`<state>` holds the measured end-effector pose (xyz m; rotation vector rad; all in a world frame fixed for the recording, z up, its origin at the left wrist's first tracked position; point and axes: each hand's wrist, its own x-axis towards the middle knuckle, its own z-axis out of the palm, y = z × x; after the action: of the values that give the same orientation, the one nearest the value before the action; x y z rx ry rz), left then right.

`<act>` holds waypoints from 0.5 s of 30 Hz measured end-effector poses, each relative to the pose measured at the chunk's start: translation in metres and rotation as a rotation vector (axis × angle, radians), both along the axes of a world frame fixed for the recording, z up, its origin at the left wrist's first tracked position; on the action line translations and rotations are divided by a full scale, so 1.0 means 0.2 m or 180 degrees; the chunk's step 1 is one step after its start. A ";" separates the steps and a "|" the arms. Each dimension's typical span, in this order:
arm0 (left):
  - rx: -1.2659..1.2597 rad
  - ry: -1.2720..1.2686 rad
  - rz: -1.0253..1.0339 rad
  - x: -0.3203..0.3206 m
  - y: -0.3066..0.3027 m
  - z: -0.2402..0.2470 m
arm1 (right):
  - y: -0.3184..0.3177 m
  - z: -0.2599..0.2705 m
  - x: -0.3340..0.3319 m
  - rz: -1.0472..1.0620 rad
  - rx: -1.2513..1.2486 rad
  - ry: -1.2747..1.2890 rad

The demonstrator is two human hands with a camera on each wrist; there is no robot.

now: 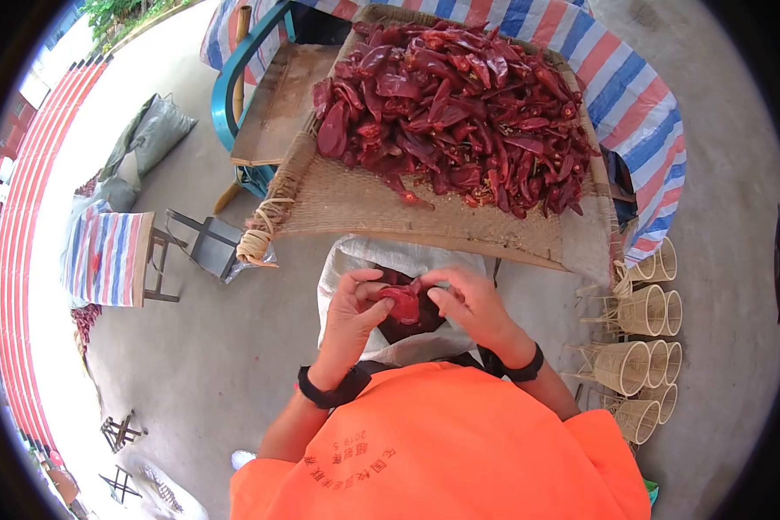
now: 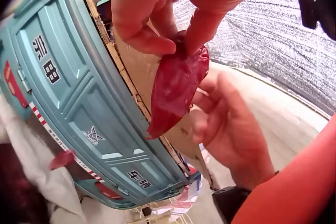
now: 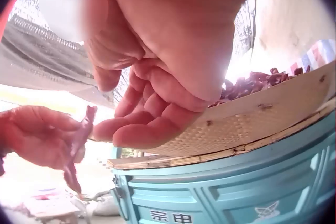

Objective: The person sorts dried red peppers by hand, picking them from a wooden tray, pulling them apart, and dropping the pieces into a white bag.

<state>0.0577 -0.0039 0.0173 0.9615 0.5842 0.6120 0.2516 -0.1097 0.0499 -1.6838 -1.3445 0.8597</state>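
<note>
In front of the orange shirt, my left hand (image 1: 352,314) pinches a dark red dried chili pepper (image 1: 404,305) between thumb and fingers. The left wrist view shows the pepper (image 2: 177,90) as broad, glossy and wrinkled, hanging with its pointed tip down. My right hand (image 1: 477,305) is close beside it, fingers loosely bent and thumb apart; in the right wrist view a small gap separates its fingertips from the pepper (image 3: 79,148). Both hands are above the mouth of a white woven sack (image 1: 342,260) with dark red contents. A red piece (image 2: 63,159) shows near the sack's cloth.
A woven tray (image 1: 381,212) piled with red chili peppers (image 1: 468,104) lies ahead over a teal cart bed (image 2: 89,92). Striped sheeting (image 1: 633,95) is behind it. Several wicker baskets (image 1: 620,368) stand right; a folding chair (image 1: 212,247) and filled sacks (image 1: 160,134) are left.
</note>
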 end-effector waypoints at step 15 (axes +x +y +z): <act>0.4201 0.2267 0.0816 0.28 0.34 0.32 | -0.08 -0.12 -0.09 -0.0010 -0.0315 -0.0531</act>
<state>0.1146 0.0640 0.0804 2.4289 0.9480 0.8935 0.2340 -0.1249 0.0258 -1.8684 -1.4300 0.8101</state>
